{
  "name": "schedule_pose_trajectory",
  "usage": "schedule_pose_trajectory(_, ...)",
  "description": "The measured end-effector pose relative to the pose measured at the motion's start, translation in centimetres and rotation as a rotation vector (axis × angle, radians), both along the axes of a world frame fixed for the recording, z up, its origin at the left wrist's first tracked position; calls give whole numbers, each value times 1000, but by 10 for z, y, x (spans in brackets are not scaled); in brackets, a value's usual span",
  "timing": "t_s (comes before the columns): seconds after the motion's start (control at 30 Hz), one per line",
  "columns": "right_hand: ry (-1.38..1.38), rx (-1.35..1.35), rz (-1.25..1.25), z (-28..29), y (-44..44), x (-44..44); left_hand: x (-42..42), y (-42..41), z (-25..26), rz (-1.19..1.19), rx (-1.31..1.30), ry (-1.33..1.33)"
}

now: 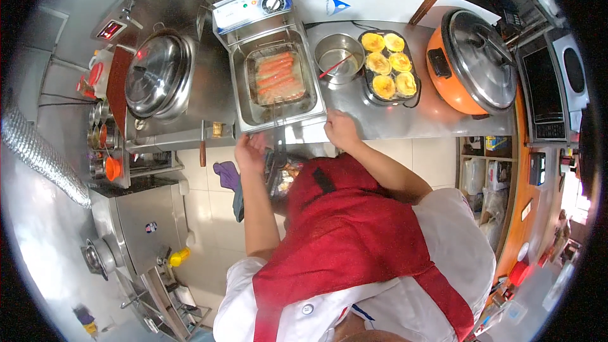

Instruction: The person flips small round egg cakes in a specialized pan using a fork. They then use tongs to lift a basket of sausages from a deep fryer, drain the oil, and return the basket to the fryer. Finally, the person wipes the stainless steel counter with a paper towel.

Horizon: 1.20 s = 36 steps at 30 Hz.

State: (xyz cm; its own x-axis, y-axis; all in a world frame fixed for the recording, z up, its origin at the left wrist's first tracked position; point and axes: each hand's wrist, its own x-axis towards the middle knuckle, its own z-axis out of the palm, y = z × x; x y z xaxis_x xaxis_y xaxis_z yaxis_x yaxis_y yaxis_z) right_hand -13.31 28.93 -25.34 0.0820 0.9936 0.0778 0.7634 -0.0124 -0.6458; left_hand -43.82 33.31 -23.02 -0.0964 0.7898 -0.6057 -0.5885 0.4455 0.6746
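An electric deep fryer (235,90) stands on the steel counter in front of me. In its tank, a wire frying basket (250,78) holds several reddish sausages (275,70) in pale, bubbling oil. The basket's dark handle (278,145) sticks out over the front rim towards my apron. My left hand (251,152) is at the fryer's front left corner, its fingertips close under the rim. At the front right corner is my right hand (341,128), fingers curled beside the fryer. Whether either hand grips the fryer's body cannot be told from here.
Right of the fryer are a steel pot (339,59) with a red-handled utensil, an egg-burger pan (384,99) with several yellow rounds, and an orange lidded cooker (458,80). Leftward stands a lidded steel pot (156,76). A wooden-handled tool (203,152) hangs at the counter edge.
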Motion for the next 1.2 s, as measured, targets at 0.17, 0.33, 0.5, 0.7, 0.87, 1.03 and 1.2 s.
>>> schedule_pose_trajectory(0.17, 96, -27, 62, -2, 2, -3, -12, 10, -9, 40, 61, -75)
schedule_pose_trajectory(0.33, 144, -94, 195, 0, 7, -10, -24, 22, 1, 92, 37, -25)
schedule_pose_trajectory(0.5, -15, -241, 412, 54, 34, 16, -29, 12, 33, -32, 117, 61)
schedule_pose_trajectory(0.7, -463, 143, 120, 39, 122, 89, 4, 7, 94, -630, -114, 359)
schedule_pose_trajectory(0.87, -581, -19, 290, 16, 146, 105, 55, -5, 108, -571, -56, 295)
schedule_pose_trajectory(1.03, -406, 269, 165, 20, 108, 135, 63, -35, 98, -413, -41, 253)
schedule_pose_trajectory(1.2, 1, 509, -84, 83, 65, 153, 74, -44, 114, -336, -63, 245)
